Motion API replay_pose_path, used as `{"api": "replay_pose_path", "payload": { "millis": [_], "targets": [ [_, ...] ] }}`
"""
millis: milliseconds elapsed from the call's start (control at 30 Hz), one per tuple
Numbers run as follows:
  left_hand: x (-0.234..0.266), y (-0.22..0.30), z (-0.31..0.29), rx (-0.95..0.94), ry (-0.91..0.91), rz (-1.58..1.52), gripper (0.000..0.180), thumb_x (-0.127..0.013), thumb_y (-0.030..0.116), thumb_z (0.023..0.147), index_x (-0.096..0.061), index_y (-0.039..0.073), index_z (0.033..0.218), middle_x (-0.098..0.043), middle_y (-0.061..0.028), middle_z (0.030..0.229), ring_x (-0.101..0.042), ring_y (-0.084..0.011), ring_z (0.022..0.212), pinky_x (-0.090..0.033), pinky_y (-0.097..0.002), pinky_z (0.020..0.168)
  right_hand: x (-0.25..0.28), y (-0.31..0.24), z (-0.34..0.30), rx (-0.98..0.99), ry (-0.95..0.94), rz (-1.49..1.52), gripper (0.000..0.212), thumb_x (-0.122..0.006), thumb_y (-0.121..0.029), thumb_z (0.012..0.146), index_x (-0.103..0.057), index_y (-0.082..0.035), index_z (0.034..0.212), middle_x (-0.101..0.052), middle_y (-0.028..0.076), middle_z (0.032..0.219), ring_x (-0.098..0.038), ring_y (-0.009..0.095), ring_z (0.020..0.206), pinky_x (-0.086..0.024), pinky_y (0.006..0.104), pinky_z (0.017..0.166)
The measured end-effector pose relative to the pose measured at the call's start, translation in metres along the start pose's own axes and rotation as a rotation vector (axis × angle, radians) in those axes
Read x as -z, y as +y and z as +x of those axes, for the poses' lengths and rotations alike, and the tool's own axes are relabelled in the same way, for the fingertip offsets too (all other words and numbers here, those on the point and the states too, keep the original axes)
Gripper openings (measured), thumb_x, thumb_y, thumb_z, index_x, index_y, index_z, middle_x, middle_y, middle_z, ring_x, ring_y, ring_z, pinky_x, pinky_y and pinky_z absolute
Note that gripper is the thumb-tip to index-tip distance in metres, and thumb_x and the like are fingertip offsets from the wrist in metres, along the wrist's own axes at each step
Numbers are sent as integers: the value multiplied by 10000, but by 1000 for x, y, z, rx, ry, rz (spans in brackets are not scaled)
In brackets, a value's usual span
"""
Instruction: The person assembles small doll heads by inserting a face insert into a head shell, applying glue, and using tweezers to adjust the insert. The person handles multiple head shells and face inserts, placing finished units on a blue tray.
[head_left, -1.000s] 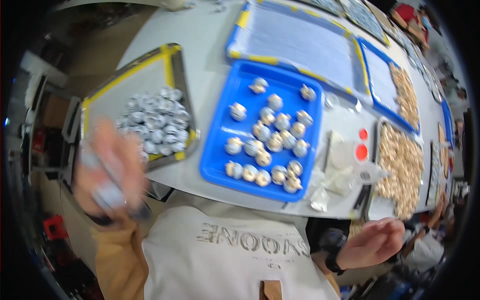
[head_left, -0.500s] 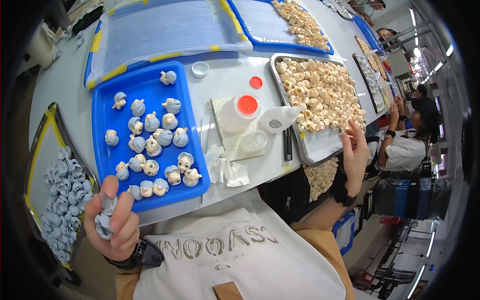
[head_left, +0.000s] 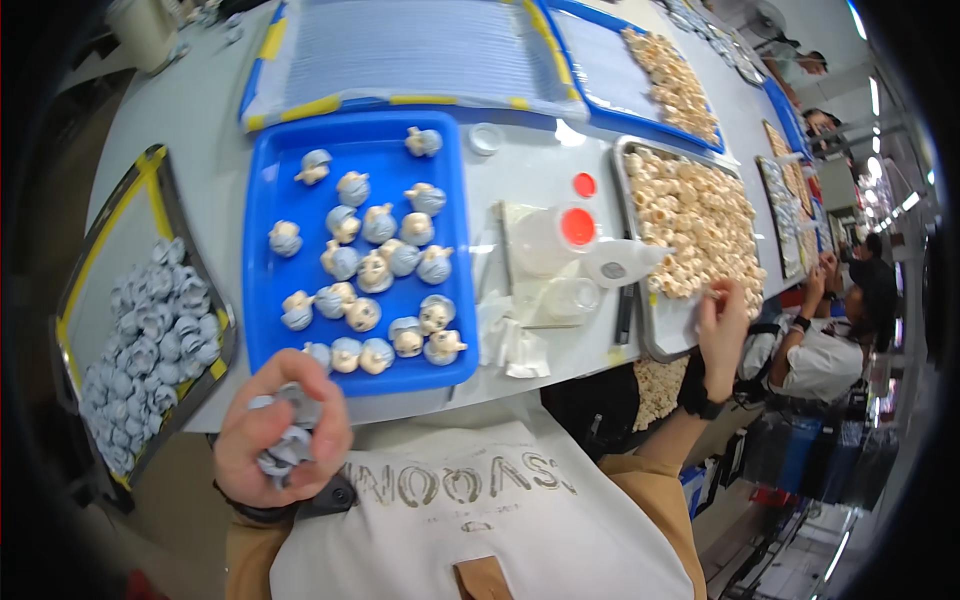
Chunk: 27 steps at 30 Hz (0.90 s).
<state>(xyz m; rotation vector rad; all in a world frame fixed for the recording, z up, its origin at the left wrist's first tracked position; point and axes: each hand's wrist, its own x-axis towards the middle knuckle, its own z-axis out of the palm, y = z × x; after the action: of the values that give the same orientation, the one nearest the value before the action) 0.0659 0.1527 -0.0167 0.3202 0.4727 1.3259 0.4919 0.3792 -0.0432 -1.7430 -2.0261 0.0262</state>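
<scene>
The step in hand looks like gathering parts: the left hand (head_left: 258,430), nearest, is curled closed around a few grey-blue pieces (head_left: 290,452), while the right hand (head_left: 725,330), farther out, reaches to the near edge of a heap of beige pieces (head_left: 690,225). Its fingers are bent; whether they grip one cannot be told. The next move seems to call for a light fingertip pinch, without loosening the left hand.

The grey-blue pieces look like hollow, curved shells; more lie heaped in the dark-framed tray (head_left: 122,232) left of the left hand. Just beyond that hand, the blue tray (head_left: 275,335) bears doll heads (head_left: 378,223), beige with grey-blue hair. The beige pieces, small and hollow, fill much of the metal tray (head_left: 672,335) by the right hand.
</scene>
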Motion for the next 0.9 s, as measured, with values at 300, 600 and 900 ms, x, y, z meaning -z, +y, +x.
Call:
{"api": "replay_pose_path", "payload": {
  "millis": [300, 600, 900],
  "targets": [
    [-9, -10, 8, -24, 64, 63, 396, -418, 348, 936, -387, 0, 1121, -510, -132, 701, -386, -74, 447, -287, -186, 326, 10, -158, -68, 169, -164, 1620, 216, -555, -146, 820, -362, -80, 893, -448, 88, 673, -430, 154, 539, -393, 277, 430],
    [-15, -10, 11, 84, 151, 45, 401, -498, 238, 885, -360, 27, 1198, -492, -149, 863, -425, -96, 536, -317, -175, 330, -23, -220, -84, 252, -1098, 1715, 315, -557, -19, 819, -361, -18, 1065, -456, 154, 1001, -471, 203, 849, -383, 326, 814],
    [-19, -7, 17, 298, 54, 203, 418, -469, 208, 881, -397, 24, 1250, -484, -14, 785, -390, -18, 529, -312, -152, 423, -12, -226, -77, 685, -932, 1246, 291, -730, -140, 732, -570, -10, 937, -581, 112, 788, -558, 241, 693, -456, 301, 632]
  ]
}}
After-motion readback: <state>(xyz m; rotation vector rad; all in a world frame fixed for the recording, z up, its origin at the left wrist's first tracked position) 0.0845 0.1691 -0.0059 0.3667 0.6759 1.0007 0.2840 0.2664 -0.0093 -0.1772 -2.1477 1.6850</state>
